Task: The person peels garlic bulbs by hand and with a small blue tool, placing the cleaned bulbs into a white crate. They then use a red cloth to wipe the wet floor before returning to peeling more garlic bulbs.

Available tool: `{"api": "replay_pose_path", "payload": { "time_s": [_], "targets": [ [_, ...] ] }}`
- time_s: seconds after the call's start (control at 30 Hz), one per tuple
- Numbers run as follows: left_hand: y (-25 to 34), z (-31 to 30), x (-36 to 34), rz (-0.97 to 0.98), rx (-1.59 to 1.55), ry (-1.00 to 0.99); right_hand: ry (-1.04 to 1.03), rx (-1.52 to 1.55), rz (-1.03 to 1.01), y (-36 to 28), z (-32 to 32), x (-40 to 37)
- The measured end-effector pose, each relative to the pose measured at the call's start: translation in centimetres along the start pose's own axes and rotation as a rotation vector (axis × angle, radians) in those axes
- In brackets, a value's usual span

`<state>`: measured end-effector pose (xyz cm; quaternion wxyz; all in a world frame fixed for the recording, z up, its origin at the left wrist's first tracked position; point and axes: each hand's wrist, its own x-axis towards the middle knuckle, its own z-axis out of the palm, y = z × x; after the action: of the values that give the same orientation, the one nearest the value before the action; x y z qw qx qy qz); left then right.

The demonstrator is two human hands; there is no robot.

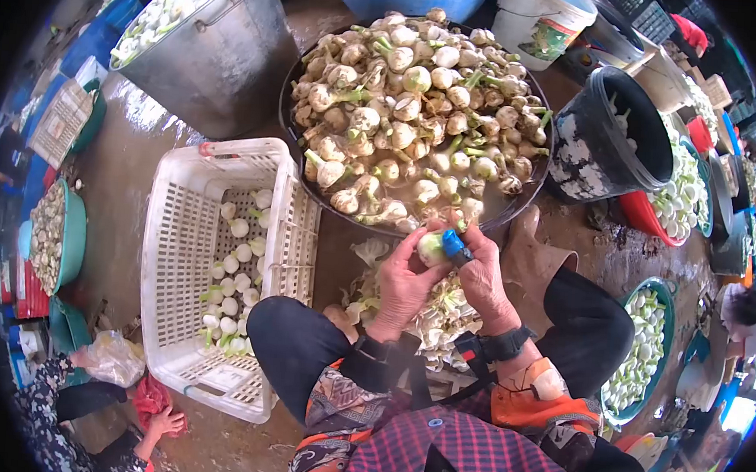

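Between my two hands, just over the near rim of a wide dark basin (541, 181), is a partly peeled pale green bulb (432, 250). My left hand (405, 285) grips it with thumb and fingers. My right hand (482, 277) is closed around a small blue tool (455, 245) that touches the bulb's right side; its blade is hidden. Muddy unpeeled bulbs (412, 108) fill the basin. Below my hands lies a heap of pale peelings (437, 326). To the left stands a white plastic crate (162, 249) with peeled white bulbs (235, 288) in it.
A large metal pot (232, 71) stands at upper left, a black bucket (586, 154) and white bucket (529, 29) at upper right. A green basin (668, 340) of peeled bulbs is at right. Another person's hand (163, 422) touches a red bag (151, 399) at lower left.
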<state>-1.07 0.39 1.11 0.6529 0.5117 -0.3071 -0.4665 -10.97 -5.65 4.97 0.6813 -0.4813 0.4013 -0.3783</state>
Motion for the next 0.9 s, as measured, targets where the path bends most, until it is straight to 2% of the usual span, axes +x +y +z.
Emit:
{"api": "replay_pose_path", "payload": {
  "time_s": [0.03, 0.07, 0.1, 0.13, 0.17, 0.2, 0.23, 0.3, 0.37, 0.4, 0.43, 0.5, 0.53, 0.6, 0.63, 0.67, 0.73, 0.77, 0.8, 0.83, 0.87, 0.9],
  "targets": [
    [0.7, 0.0, 0.2, -0.016, 0.003, -0.031, -0.066, 0.0, 0.002, 0.3, -0.9, 0.0],
    [0.9, -0.4, 0.2, -0.076, 0.346, -0.025, -0.084, -0.201, -0.109, 0.4, -1.6, -0.1],
    [0.6, -0.4, 0.3, -0.05, 0.213, -0.046, -0.066, -0.428, -0.221, 0.5, -2.4, -0.4],
    [-0.3, -0.8, 0.4, -0.081, 0.12, -0.051, -0.061, -0.503, -0.158, 1.1, -3.1, -0.6],
    [2.3, 0.6, 0.4, -0.229, 0.047, -0.05, -0.065, -0.624, -0.164, 0.5, -3.2, -0.8],
    [1.5, 0.2, 0.3, -0.239, 0.004, -0.112, -0.091, -0.443, -0.274, 1.1, -3.7, -0.7],
    [0.5, -0.5, 0.6, -0.325, -0.124, -0.148, -0.053, -0.421, -0.26, 1.1, -3.5, -0.7],
    [-0.4, -1.0, 0.7, -0.355, -0.41, -0.228, -0.028, -0.617, -0.283, 2.5, -3.6, 0.1],
    [-1.7, -2.0, 0.8, -0.492, -0.719, -0.167, 0.015, -0.472, -0.172, 0.6, -2.9, -0.6],
    [-2.0, -2.2, 1.0, -0.537, -0.807, -0.243, 0.057, -0.359, -0.059, -0.8, -2.1, -1.3],
    [-2.5, -2.0, 0.9, -0.573, -0.823, -0.186, 0.14, -0.389, -0.135, 0.2, -1.5, -1.2],
    [-1.1, -0.5, 1.1, -0.635, -0.851, -0.064, 0.224, -0.819, -0.219, -0.1, -1.0, -0.8],
    [-2.0, -1.1, 1.0, -0.608, -0.641, -0.025, 0.261, -0.851, -0.291, 0.2, -0.9, -0.6],
    [-2.5, -1.1, 0.0, -0.445, -0.444, -0.045, 0.326, -0.915, -0.433, 0.8, -0.7, -0.5],
    [-2.7, -1.0, -0.3, -0.363, -0.347, -0.054, 0.324, -0.867, -0.442, 1.1, -0.7, -0.5],
    [-3.1, -0.8, -0.1, -0.31, -0.338, 0.025, 0.314, -0.815, -0.445, 1.2, -0.5, -0.8],
    [-1.7, 0.5, 0.8, -0.433, -0.459, 0.003, 0.301, -0.666, -0.409, 2.5, -0.4, -0.3],
    [-0.8, 0.0, 0.7, -0.489, -0.507, 0.034, 0.296, -0.54, -0.317, 1.3, -0.8, -0.6],
    [-2.0, -1.3, 0.8, -0.485, -0.589, -0.054, 0.348, -0.325, -0.203, 0.5, -0.9, -0.6],
    [-4.3, -2.8, 1.2, -0.465, -0.666, -0.128, 0.395, -0.364, -0.235, 1.2, -1.6, 0.3],
    [-5.0, -3.7, 1.1, -0.475, -0.89, -0.246, 0.412, -0.254, -0.217, 0.1, -2.0, 0.5],
    [-2.8, -1.8, 0.0, -0.387, -0.721, -0.077, 0.451, 0.073, -0.086, 1.7, -2.6, 1.4]
  ]
}}
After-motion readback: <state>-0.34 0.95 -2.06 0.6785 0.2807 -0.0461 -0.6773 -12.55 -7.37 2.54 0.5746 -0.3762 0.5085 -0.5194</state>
